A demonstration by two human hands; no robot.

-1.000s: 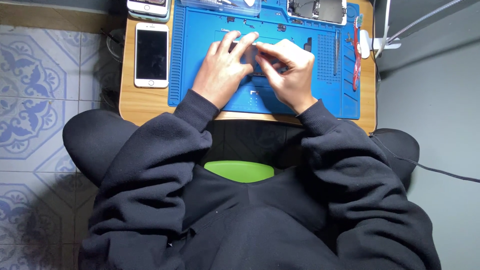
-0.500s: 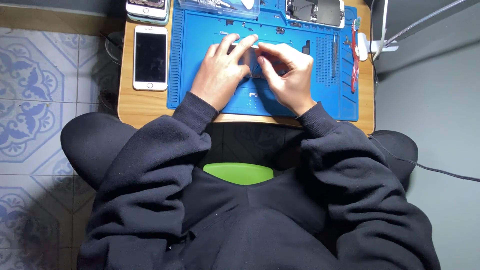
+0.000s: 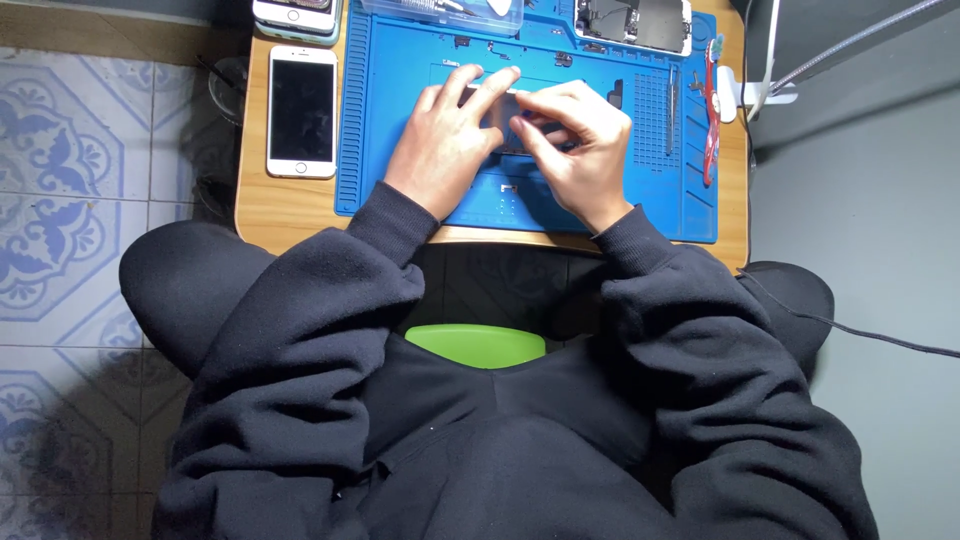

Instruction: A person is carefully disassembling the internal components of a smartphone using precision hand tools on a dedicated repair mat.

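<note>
Both my hands meet over the middle of a blue repair mat (image 3: 390,120) on a small wooden table (image 3: 290,205). My left hand (image 3: 450,135) lies flat, fingers stretched over a small dark device (image 3: 507,122) that is mostly hidden beneath them. My right hand (image 3: 580,140) curls over the same device from the right, its fingertips pinched against it; whether it holds a small tool I cannot tell.
A white smartphone (image 3: 302,110) lies face up left of the mat. An opened phone body (image 3: 632,22) and a clear parts tray (image 3: 445,10) sit at the far edge. Red-handled tools (image 3: 711,110) lie along the mat's right side. Patterned floor tiles left, grey wall right.
The view has shifted slightly. Both hands stay on the device; the right hand's fingers have closed in a little over it.
</note>
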